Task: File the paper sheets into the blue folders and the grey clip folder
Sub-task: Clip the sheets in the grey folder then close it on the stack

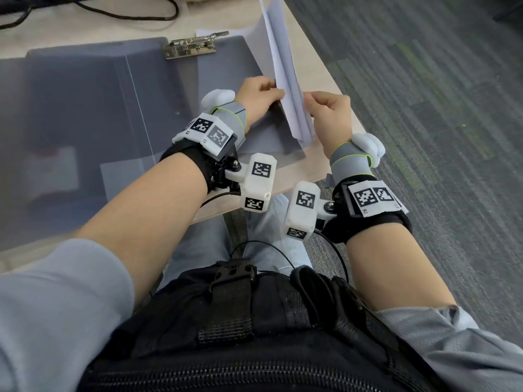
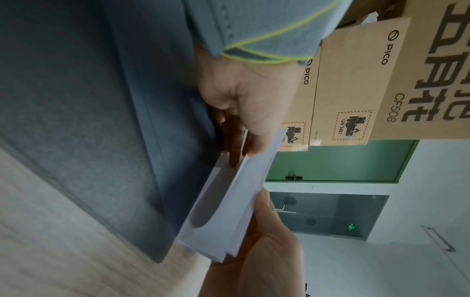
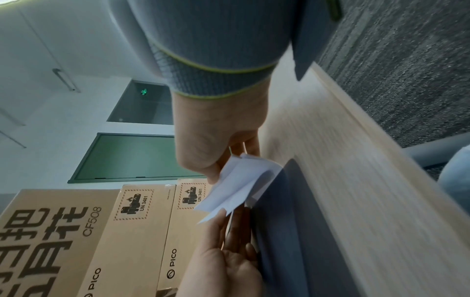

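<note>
The grey clip folder (image 1: 119,108) lies open and flat on the wooden table, its metal clip (image 1: 189,46) at the far edge. A small stack of white paper sheets (image 1: 285,80) stands on edge over the folder's right half, near its front right corner. My left hand (image 1: 263,93) pinches the stack's near end from the left and my right hand (image 1: 325,108) pinches it from the right. The left wrist view shows my left hand (image 2: 244,120) on the sheets (image 2: 229,201) beside the folder (image 2: 76,120). The right wrist view shows my right hand (image 3: 216,144) pinching a corner of the sheets (image 3: 239,184).
The table's right edge (image 1: 339,89) runs close beside my right hand, with grey carpet (image 1: 424,108) beyond it. A black cable (image 1: 119,14) lies at the back of the table. Cardboard boxes (image 2: 356,80) stand behind. Something bluish (image 1: 56,205) shows through the folder's translucent cover.
</note>
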Demonstrator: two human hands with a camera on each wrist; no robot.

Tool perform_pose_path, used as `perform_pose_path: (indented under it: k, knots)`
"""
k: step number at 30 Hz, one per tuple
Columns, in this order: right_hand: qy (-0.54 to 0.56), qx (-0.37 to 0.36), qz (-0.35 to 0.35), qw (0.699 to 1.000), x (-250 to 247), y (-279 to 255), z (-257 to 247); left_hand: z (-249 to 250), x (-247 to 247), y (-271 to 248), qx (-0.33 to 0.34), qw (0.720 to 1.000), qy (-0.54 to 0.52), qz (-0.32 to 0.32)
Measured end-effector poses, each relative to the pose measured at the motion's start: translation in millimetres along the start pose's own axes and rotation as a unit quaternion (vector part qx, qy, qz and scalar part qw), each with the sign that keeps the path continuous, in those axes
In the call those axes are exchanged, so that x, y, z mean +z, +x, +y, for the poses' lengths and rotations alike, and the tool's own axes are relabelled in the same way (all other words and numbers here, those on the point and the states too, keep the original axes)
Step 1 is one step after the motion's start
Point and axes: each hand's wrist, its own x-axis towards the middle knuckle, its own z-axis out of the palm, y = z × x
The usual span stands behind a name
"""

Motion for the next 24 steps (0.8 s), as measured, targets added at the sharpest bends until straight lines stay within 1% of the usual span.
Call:
perform_pose_path:
  k: [2,5,8,10,15,20,24]
  knots:
    - [-0.001,0.002,0.007,1.000,-1.9,1.9,1.4,2.3,2.1,-0.9,-0.003,1.000,0.020,0.006]
    - [-0.016,-0.005,0.005,1.000,-4.1,6.5,4.7,4.6,4.4,0.1,-0.018,0.999,0.022,0.017]
    - [-0.035,-0.014,0.005,0.999,-4.3,8.8,5.5,7.7,7.3,1.7,-0.028,0.999,0.012,0.008]
    - [-0.043,-0.023,0.012,0.999,-3.5,9.2,5.8,10.2,9.1,2.0,-0.028,0.999,0.027,0.009]
    - [-0.040,-0.039,0.015,0.998,-4.2,9.0,6.2,12.6,10.4,2.3,-0.037,0.999,0.038,0.013]
    - [-0.029,-0.035,0.010,0.999,-4.7,7.1,4.2,15.2,9.4,0.1,-0.032,0.998,0.049,0.015]
    - [-0.027,-0.046,0.006,0.999,-4.0,7.9,4.8,17.2,10.2,2.0,-0.045,0.997,0.058,0.024]
